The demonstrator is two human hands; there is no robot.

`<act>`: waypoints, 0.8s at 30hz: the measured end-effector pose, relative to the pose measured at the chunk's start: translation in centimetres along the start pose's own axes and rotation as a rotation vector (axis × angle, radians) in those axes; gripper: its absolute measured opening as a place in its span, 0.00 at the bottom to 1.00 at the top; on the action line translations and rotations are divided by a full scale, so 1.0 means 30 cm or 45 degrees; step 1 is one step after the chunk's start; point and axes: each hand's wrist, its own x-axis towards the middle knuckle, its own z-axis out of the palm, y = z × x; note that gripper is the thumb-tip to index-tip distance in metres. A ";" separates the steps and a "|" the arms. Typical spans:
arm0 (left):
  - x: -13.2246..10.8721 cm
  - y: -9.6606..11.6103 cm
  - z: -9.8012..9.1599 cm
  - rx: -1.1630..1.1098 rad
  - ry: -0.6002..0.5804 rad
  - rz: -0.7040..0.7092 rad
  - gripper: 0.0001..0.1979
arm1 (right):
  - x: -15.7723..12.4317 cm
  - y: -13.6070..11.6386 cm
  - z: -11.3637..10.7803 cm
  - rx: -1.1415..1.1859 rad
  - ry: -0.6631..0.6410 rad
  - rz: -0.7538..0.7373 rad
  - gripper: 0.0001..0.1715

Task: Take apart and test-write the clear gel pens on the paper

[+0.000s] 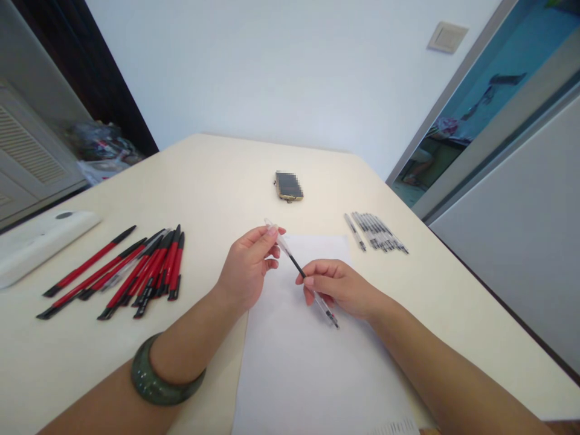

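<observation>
Between my hands, above a white sheet of paper (290, 374), a clear pen (322, 307) with a dark middle slants down to the right. Its clear upper end is pinched in the fingers of my left hand (248, 266). Lower down, my right hand (339, 286) grips the pen near its middle, and the clipped end sticks out below those fingers. Several red and black pens (149, 266) lie in a loose pile left of the paper, with a clear one among them. To the right lie several clear pens (380, 232), side by side.
A small dark device (289, 186) sits beyond the paper on the cream table (217, 181). At the left edge lies a long white object (45, 241). Behind the table rises a white wall, with a switch (447, 37) at the right beside a doorway.
</observation>
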 end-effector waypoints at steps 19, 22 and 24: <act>0.021 0.005 -0.014 -0.226 0.066 0.015 0.11 | -0.005 -0.006 -0.003 -0.041 -0.040 0.035 0.12; 0.022 0.008 -0.013 -0.260 0.053 -0.004 0.11 | -0.005 -0.003 -0.002 -0.038 -0.044 0.025 0.12; 0.022 0.012 -0.013 -0.292 0.056 -0.023 0.11 | -0.006 -0.003 -0.002 -0.040 -0.052 0.023 0.13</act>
